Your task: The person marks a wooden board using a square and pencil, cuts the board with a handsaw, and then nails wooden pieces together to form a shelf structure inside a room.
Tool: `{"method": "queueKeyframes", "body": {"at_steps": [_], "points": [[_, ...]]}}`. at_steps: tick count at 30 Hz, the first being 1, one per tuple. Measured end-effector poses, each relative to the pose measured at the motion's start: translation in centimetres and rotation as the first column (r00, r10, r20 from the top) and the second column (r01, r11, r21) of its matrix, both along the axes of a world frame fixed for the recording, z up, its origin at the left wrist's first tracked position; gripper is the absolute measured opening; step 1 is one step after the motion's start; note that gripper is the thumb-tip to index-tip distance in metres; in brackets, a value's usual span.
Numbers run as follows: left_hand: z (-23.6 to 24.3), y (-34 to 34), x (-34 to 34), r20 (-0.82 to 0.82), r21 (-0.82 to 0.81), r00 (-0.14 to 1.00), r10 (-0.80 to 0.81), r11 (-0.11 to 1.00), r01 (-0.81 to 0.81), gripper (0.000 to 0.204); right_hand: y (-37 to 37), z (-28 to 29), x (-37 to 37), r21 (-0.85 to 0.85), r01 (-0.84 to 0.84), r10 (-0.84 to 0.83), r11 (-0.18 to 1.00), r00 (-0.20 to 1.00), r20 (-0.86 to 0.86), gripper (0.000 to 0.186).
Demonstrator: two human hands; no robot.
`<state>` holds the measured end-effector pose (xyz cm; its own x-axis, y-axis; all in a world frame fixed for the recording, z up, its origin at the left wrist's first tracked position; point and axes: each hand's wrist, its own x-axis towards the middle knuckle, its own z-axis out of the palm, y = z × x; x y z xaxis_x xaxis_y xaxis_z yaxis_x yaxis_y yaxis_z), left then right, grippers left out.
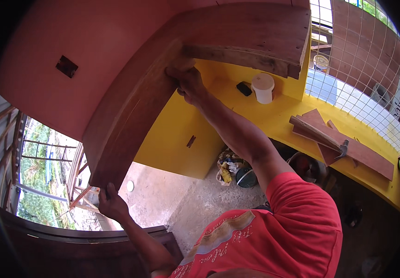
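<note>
A long brown wooden shelf [137,99] runs along the pink wall and meets another wooden section [251,28] at a corner. High up near that corner, my right hand [190,84] presses against the wood, thumb and fingers closed. A pale, blurred patch lies by its fingertips; whether it is a held piece or the wood itself is unclear. At the shelf's lower near end, my left hand [112,204] grips the board's corner, thumb upward. Part of its fingers is hidden.
A white lidded tub [263,88] and a small black block [244,88] stand on the yellow counter [274,118]. Further right lie a hammer [341,147] and wooden offcuts [371,160]. Wire mesh [348,60] borders the counter. Bags and a dark bucket [246,177] sit on the floor.
</note>
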<state>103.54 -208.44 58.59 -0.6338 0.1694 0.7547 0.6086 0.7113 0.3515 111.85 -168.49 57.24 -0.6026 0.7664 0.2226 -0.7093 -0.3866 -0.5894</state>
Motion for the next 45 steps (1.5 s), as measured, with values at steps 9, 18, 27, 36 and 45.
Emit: {"method": "queueKeyframes", "body": {"at_steps": [9, 18, 27, 36, 45], "points": [[-0.5, -0.3, 0.4, 0.040, 0.072, 0.999, -0.016, 0.997, 0.013, 0.034, 2.2, 0.1, -1.0, 0.009, 0.235, -0.234, 0.972, 0.970, -0.063, 0.032], [-1.9, 1.4, 0.1, 0.006, 0.433, 0.990, -0.142, 0.893, 0.126, 0.025, 2.9, -0.1, -1.2, 0.077, 0.178, -0.190, 0.981, 0.963, 0.191, 0.022], [-2.8, -0.5, -0.2, -0.017, 0.606, 0.897, -0.442, 0.709, 0.361, 0.047, 2.8, 0.3, -1.1, 0.201, 0.033, -0.065, 0.979, 0.986, 0.153, 0.026], [-5.3, -1.6, -2.9, -0.145, 0.538, 0.764, -0.629, 0.598, 0.594, 0.057, 3.4, 0.1, -0.1, 0.120, -0.011, -0.011, 0.993, 0.984, 0.176, 0.030], [-5.1, -0.8, -4.6, -0.312, 0.519, 0.671, -0.672, 0.471, 0.713, 0.051, 4.5, 0.4, 0.7, 0.260, -0.171, 0.104, 0.950, 0.962, 0.254, 0.036]]}}
